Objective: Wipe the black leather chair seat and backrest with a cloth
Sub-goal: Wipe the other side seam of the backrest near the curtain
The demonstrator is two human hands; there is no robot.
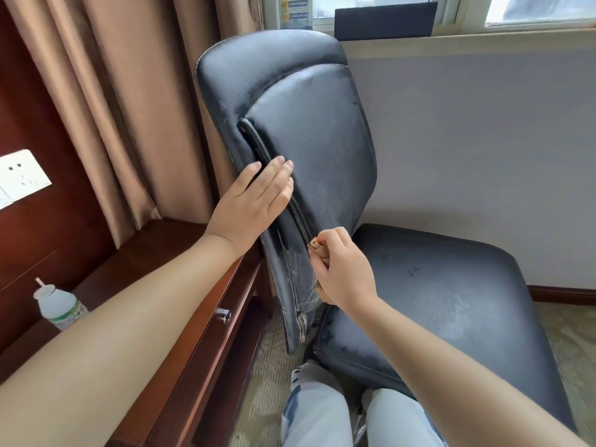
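Right hand (346, 269) grip pinching small tan wad (317, 248) against backrest (309, 130) base, left hand (254, 203) flat on backrest

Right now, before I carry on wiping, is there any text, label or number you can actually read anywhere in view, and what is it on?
No text is legible.
Blue and yellow notice stuck on the window glass: printed lines, too small and blurred to read.
Clear plastic bottle with a green label on the dark wooden desk: print on the label too blurred to read.
Black leather chair backrest: no markings visible.
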